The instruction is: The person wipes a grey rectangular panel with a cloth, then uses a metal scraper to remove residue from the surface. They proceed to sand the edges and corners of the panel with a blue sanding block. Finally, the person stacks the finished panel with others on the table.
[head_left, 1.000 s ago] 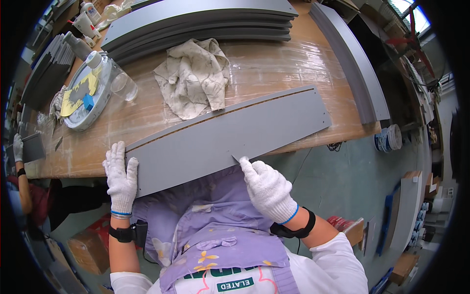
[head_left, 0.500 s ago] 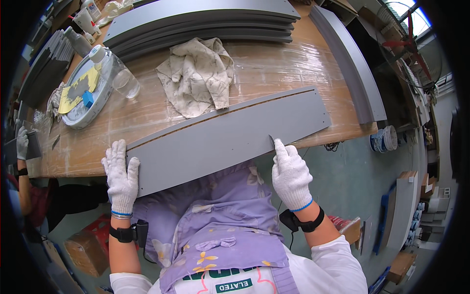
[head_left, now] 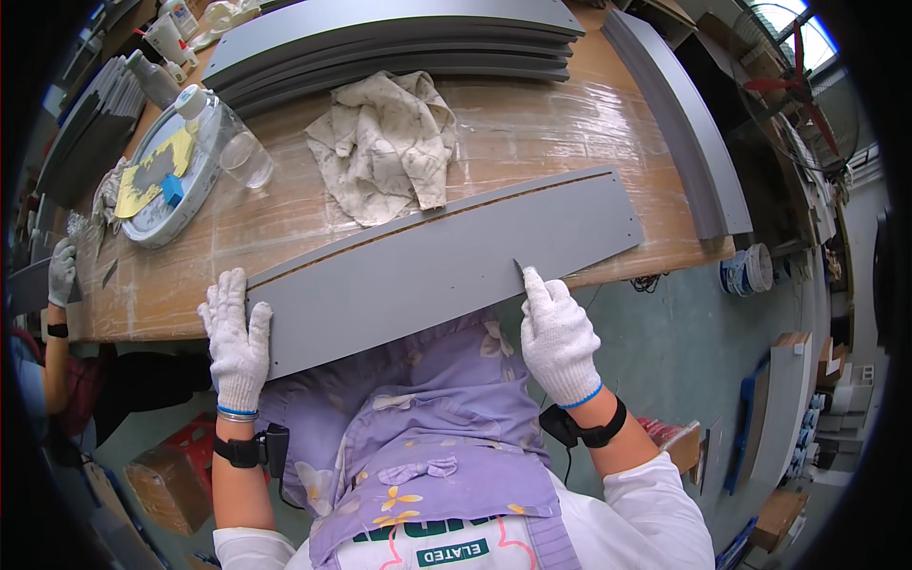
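A long grey board [head_left: 427, 275] with a brown groove along its far edge lies slantwise over the table's near edge. My left hand [head_left: 236, 337], in a white knit glove, rests at the board's left end. Its fingers are stretched out and the thumb lies against the board. In my right hand [head_left: 559, 332], also gloved, is a small knife [head_left: 519, 271]. Only its dark pointed blade shows, just over the board right of the middle; the fist hides the handle. A stained white cloth [head_left: 385, 142] lies beyond the board, touching its far edge.
Stacked grey panels [head_left: 389, 52] lie at the back, with another long panel [head_left: 679, 123] on the right. A white lid [head_left: 171, 223] at left bears a yellow sheet, a blue block and a clear bottle [head_left: 242, 152]. A co-worker's gloved hand [head_left: 62, 271] is far left.
My right hand has shifted slightly left with the knife, whose blade now shows more. My left hand and the board stay nearly still. The co-worker's hand has moved a little.
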Demonstrator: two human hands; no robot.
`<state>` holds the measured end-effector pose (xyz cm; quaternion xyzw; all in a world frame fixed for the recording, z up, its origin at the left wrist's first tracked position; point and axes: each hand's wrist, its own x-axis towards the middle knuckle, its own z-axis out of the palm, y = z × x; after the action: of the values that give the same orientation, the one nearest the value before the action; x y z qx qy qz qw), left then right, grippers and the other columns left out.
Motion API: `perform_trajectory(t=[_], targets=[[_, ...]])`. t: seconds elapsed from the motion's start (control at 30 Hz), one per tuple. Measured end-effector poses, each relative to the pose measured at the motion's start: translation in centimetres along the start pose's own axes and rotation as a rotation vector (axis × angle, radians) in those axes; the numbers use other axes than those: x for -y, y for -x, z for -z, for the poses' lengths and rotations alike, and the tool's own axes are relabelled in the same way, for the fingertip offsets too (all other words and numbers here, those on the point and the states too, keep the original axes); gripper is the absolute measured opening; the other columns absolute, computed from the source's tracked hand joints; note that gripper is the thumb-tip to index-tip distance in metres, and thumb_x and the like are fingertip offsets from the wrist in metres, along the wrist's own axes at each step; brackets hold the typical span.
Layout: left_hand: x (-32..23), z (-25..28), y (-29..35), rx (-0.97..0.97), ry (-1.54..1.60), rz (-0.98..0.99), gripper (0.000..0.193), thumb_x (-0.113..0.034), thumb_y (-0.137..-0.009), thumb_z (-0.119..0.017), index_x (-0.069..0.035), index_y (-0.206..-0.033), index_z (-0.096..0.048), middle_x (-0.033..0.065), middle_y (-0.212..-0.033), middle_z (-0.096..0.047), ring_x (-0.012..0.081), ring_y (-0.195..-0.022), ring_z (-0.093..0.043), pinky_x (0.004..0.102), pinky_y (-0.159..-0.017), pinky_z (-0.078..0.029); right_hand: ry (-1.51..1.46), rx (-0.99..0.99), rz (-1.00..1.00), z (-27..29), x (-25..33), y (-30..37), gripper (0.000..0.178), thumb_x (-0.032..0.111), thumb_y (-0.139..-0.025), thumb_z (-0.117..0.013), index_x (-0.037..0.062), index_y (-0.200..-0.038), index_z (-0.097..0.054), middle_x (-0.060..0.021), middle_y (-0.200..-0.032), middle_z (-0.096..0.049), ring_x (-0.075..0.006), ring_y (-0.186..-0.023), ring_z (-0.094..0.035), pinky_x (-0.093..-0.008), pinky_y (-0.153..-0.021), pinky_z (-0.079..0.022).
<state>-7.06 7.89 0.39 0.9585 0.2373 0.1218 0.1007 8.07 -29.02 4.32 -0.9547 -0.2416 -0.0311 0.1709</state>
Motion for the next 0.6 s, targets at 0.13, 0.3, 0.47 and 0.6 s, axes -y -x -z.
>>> perform_trajectory(t=[0.13, 0.3, 0.47, 0.6], targets=[[0.0, 0.0, -0.1, 0.006, 0.013, -0.002, 0.061, -0.047, -0.1, -0.05, -0.01, -0.148, -0.044, 0.0159, -0.153, -0.041, 0.0376, -0.146, -0.028, 0.0477, -0.122, -0.012, -0.027, 0.01, -0.01, 0.1, -0.2, 0.0, 0.053, 0.002, -0.08, -0.063, 0.0059, -0.132, -0.057, -0.0119, -0.096, -0.06, -0.0313, -0.079, -0.066, -0.0424, -0.068, -0.055], [-0.3, 0.1, -0.1, 0.015, 0.006, 0.0, 0.062, -0.049, -0.101, -0.047, -0.01, -0.149, -0.043, 0.0157, -0.153, -0.041, 0.0374, -0.146, -0.028, 0.0475, -0.122, -0.011, -0.084, 0.169, -0.002, 1.2, 0.1, 0.1, 0.05, 0.004, -0.082, -0.062, 0.0099, -0.132, -0.058, -0.01, -0.099, -0.062, -0.0319, -0.083, -0.066, -0.0433, -0.072, -0.055], [-0.1, 0.1, 0.0, 0.012, 0.011, 0.016, 0.064, -0.051, -0.1, -0.046, -0.01, -0.15, -0.041, 0.0155, -0.154, -0.04, 0.0371, -0.147, -0.027, 0.0474, -0.122, -0.01, 0.129, -0.171, -0.232, 1.2, -9.1, -1.7, 0.042, 0.008, -0.088, -0.059, 0.0071, -0.13, -0.057, -0.0148, -0.101, -0.059, -0.0352, -0.086, -0.066, -0.0452, -0.072, -0.056], [-0.6, -0.1, -0.2, 0.02, 0.026, 0.006, 0.062, -0.048, -0.101, -0.046, -0.01, -0.15, -0.041, 0.0156, -0.155, -0.039, 0.0371, -0.147, -0.026, 0.0475, -0.122, -0.01, 0.257, -0.205, -0.377, 2.2, -12.9, -1.2, 0.04, 0.009, -0.089, -0.059, 0.0076, -0.13, -0.057, -0.0142, -0.1, -0.059, -0.0344, -0.088, -0.066, -0.0448, -0.074, -0.055]])
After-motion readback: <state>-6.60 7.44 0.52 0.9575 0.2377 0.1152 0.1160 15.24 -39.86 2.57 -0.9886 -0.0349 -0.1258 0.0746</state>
